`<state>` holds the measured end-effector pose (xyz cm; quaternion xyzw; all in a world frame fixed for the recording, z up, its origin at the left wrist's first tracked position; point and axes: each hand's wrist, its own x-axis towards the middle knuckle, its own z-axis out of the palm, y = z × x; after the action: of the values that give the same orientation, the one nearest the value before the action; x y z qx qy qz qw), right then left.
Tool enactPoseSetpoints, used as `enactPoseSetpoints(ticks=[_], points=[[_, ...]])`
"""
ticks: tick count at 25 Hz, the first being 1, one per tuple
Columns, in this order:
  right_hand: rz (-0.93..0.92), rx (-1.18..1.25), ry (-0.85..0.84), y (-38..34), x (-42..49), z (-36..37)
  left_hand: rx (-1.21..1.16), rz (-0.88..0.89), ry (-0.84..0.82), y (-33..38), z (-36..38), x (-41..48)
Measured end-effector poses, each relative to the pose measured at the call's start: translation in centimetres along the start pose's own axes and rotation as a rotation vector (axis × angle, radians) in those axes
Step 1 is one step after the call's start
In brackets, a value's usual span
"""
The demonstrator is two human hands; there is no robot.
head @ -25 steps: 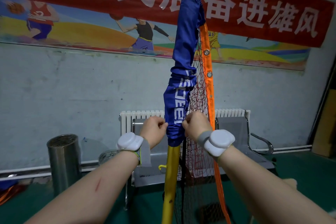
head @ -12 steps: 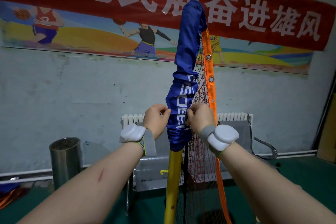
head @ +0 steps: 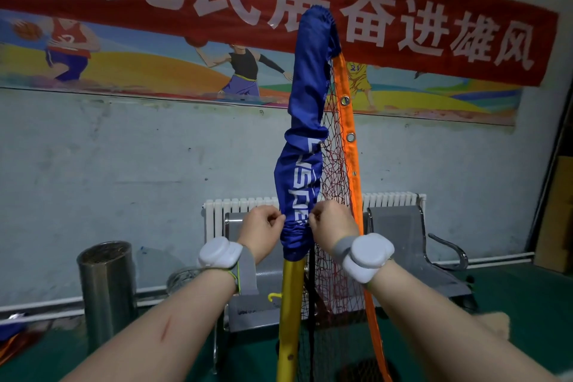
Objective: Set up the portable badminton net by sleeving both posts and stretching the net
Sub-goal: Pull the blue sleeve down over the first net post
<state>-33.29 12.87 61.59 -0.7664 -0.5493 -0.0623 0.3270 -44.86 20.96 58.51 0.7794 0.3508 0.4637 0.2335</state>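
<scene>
Left hand (head: 263, 228) and right hand (head: 331, 225) pinching the bunched blue sleeve (head: 302, 164) on either side, yellow post (head: 287, 313) below — net (head: 336, 183) apparently hanging loose beside it.

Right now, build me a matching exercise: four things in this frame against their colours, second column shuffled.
Things:
1. sleeve
2. post
3. net tape
4. bin

Colours:
A. yellow
B. silver
C. blue
D. orange

Pairs: 1-C, 2-A, 3-D, 4-B
</scene>
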Motion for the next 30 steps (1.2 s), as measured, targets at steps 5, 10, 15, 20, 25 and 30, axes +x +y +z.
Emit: enactPoseSetpoints(ticks=[5, 10, 15, 20, 25, 30], points=[[0.004, -0.007, -0.118, -0.5, 1.5, -2.3, -0.126, -0.050, 0.098, 1.7, -2.1, 1.7], [0.007, 0.070, 0.114, -1.9, 2.6, -3.6, -0.179, -0.003, 0.149, 2.8, -2.5, 2.5], [0.009, 0.041, 0.075, -1.7, 1.9, -2.6, -0.007, 0.029, 0.105, 2.0, -1.5, 2.0], [-0.004, 0.003, -0.007, -0.5, 0.6, -1.5, 0.085, 0.040, 0.079, 0.8, -0.4, 0.8], [0.007, -0.002, 0.004, -0.1, -0.3, -0.9, 0.078, 0.019, 0.085, 0.3, -0.2, 0.1], [-0.013, 0.157, -0.016, 1.0, -1.2, -0.4, 0.050, -0.032, 0.074, 0.4, 0.2, 0.0]])
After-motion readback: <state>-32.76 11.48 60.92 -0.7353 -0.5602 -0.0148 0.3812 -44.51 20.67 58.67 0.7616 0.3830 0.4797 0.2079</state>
